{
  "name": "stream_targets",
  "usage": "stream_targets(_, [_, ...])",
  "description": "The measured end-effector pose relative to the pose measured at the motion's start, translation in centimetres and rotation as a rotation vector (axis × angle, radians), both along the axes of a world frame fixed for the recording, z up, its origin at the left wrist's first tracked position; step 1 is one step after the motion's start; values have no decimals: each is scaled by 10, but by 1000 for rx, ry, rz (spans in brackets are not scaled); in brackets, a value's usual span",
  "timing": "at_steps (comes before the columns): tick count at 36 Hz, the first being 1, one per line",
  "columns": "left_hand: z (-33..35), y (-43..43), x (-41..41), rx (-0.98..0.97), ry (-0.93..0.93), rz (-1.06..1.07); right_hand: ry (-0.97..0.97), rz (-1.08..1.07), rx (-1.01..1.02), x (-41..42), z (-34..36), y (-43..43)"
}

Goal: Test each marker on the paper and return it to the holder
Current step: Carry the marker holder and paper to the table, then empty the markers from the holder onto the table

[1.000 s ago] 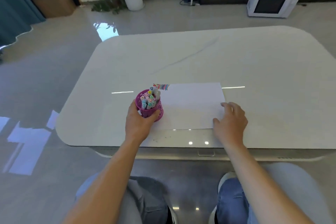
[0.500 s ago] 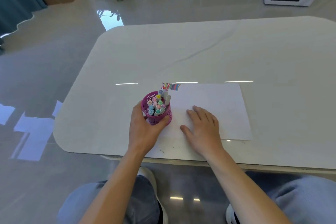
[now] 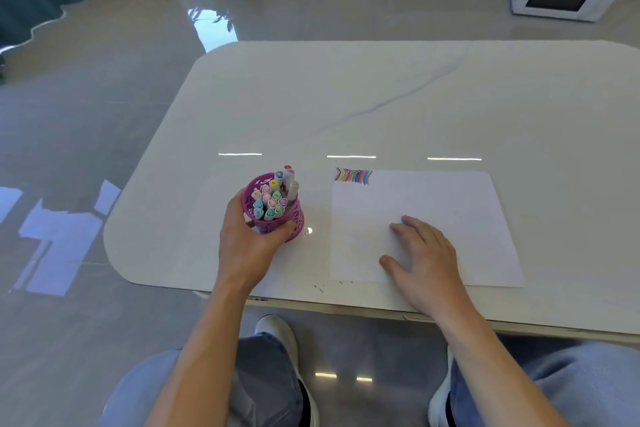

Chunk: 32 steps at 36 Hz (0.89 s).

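The left hand grips the light, tippy holder, the right hand lies flat on flimsy paper; pinch a marker by its cap end.

The head-worn camera is looking forward and down, close over the left hand and right hand, across the counter.

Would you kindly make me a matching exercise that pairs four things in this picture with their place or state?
1. purple lattice marker holder
2. row of coloured marker strokes
3. left hand
4. right hand

A. flat on the white paper sheet
B. gripping the holder
C. the paper's far left corner
D. upright, left of the paper

Pairs: 1-D, 2-C, 3-B, 4-A
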<state>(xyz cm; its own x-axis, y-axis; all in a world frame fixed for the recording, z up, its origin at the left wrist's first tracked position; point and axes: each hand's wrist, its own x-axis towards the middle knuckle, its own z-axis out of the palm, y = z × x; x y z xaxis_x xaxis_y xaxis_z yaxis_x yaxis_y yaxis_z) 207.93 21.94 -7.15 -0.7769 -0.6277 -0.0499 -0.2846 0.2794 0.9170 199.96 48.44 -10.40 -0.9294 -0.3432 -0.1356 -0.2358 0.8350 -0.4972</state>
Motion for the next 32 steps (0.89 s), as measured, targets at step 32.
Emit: stream_targets(32, [-2, -9, 6, -95, 107, -26, 136, 272, -523, -1, 51, -189])
